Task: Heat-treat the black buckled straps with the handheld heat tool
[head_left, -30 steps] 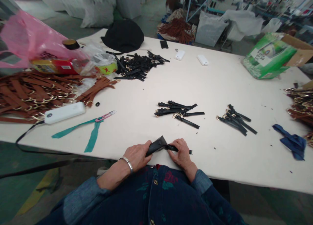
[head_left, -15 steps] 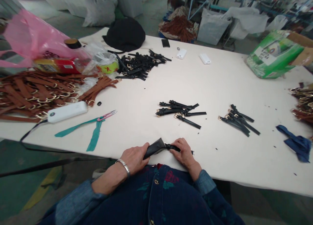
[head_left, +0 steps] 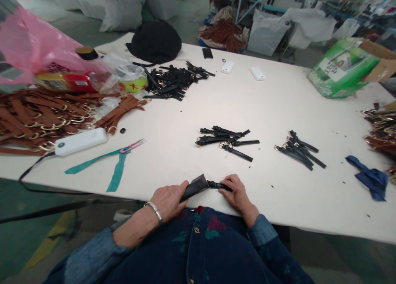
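My left hand [head_left: 171, 197] is wrapped round a black, block-shaped object [head_left: 194, 188] with a flat, squared end; its exact kind I cannot make out. That end meets the buckle end of a short black strap [head_left: 214, 184] at the table's near edge. My right hand [head_left: 237, 194] pinches the strap's other part between thumb and fingers. Beyond my hands lies a loose group of black buckle straps [head_left: 224, 138], their buckles gold-coloured. A smaller group of similar straps [head_left: 299, 149] lies to the right.
Pink-handled thread snips [head_left: 133, 146] with a teal ribbon [head_left: 116, 177] lie left, beside a white device [head_left: 81, 142] and brown straps [head_left: 37, 115]. Farther back are a black strap pile [head_left: 173, 82] and a black cap [head_left: 155, 43]. A green box [head_left: 343, 67] and blue cloth [head_left: 369, 177] are right.
My right hand has shifted slightly right along the strap, and more of the strap shows between my hands. The left hand keeps its hold on the black object. The view has moved slightly.
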### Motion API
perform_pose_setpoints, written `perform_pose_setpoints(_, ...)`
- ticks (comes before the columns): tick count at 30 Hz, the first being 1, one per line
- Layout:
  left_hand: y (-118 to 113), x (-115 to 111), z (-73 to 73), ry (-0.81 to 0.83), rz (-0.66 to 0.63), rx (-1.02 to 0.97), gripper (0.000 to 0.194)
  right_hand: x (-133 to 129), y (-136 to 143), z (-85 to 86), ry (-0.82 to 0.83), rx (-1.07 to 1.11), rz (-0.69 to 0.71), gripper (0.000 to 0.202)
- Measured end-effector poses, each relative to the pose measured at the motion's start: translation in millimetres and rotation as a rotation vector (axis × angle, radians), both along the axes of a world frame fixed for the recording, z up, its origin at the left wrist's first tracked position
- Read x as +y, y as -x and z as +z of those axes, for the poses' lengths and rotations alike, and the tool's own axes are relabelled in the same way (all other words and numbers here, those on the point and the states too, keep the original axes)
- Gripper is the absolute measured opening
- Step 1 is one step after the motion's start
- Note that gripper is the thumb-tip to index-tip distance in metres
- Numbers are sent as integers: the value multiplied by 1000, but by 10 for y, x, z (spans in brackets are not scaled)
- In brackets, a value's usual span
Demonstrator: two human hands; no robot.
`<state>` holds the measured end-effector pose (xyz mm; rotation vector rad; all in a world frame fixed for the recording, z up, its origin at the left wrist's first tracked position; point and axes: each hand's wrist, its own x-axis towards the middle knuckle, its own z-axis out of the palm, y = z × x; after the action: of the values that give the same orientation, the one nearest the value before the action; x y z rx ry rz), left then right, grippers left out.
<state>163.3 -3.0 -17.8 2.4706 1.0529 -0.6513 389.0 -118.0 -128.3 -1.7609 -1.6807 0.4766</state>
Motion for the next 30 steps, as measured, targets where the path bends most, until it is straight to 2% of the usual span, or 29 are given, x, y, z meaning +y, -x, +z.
perform_pose_setpoints(8,-210,37,-47,-18,2,-46,32,4,0,21,17,-20,20,22)
perform_pose_setpoints(13,-104,122,-48,-9,85,-25,33,-2,2,40,20,-29,17,23)
perform_pose_setpoints(19,41,77,-34,8,55,1,31,-5,-1,26,23,-39,7,24)
perform_pose_setpoints(23,-51,-6,-55,-22,7,-45,32,-6,0,22,40,-24,17,24)
perform_pose_setpoints(27,-180,-23,-73,-37,47,-52,32,-1,4,19,36,-12,7,24)
perform_pose_setpoints(30,-193,12,-98,-42,61,-56,33,3,9,24,24,-6,5,24)
